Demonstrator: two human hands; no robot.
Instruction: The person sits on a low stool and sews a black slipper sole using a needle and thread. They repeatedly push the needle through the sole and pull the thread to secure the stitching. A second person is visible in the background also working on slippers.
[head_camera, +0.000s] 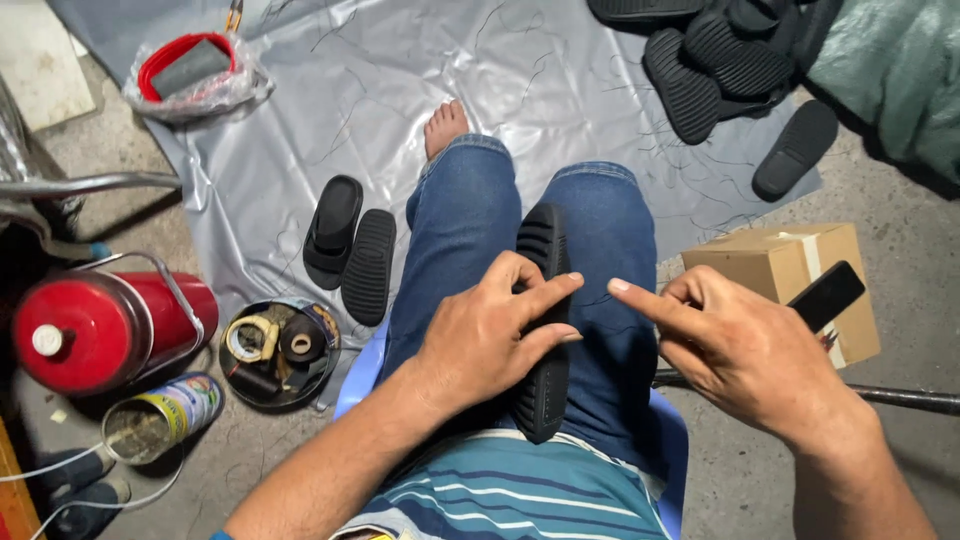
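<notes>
Red cylinder (95, 325): lies on its side at the far left on the concrete floor, well apart from both hands.
Open tin can (160, 415): lies tipped just below the red cylinder, its mouth toward the camera.
Round tray (278, 352): sits on the floor left of the person's knee and holds tape rolls and thread spools.
Loose pair of black soles (350, 248): rests on the grey plastic sheet (300, 120), beyond the tray and out of reach of the hands.
Left hand (490, 335): lies palm down on the black ribbed sole (545, 320), fingers spread and curled over its left edge, index finger stretched across its width.
Black ribbed sole: lies on the person's lap between the jeans-clad thighs, its long axis running straight away from the body, the toe end pointing toward the bare foot (445, 125).
Nearer hand: the left, already touching; the right is just beside the sole's right edge and apart from it.
Right hand (745, 350): hovers to the right of the sole, index finger pointing left toward it, the other fingers closed around a small flat black tool (825, 295).
Cardboard box (790, 275): stands on the floor behind the right hand.
Pile of black soles (725, 60): heaped at the upper right on the sheet.
</notes>
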